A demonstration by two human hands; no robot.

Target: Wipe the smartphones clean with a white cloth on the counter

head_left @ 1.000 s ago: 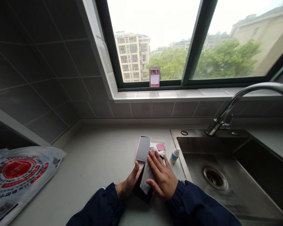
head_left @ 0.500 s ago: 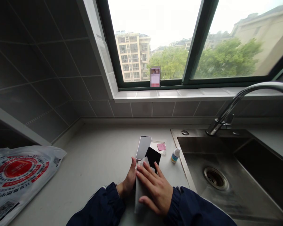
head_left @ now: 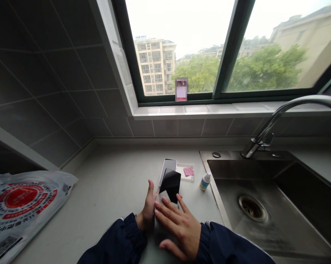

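Note:
A black phone (head_left: 171,182), its glossy face up, slants away from me above the counter. My left hand (head_left: 148,209) supports its left edge, thumb raised and the other fingers hidden beneath. My right hand (head_left: 179,224) lies over the near part of the phone with fingers outstretched, pressing a thin pale cloth (head_left: 163,195) with a zigzag edge against the screen. Most of the cloth is covered by that hand. Just beyond the black phone, a second phone or phone-shaped slab (head_left: 168,165) with a grey face rests on the counter, partly hidden.
Right of the phones lie a clear case (head_left: 185,177) with a pink piece (head_left: 188,171) and a small white-capped bottle (head_left: 205,181). A steel sink (head_left: 236,174) with a faucet (head_left: 267,126) is at right. A printed plastic bag (head_left: 25,205) occupies the left.
The black phone has shifted slightly left and turned, showing more of its screen. The cloth and my right hand have slid a little left and nearer to me along it.

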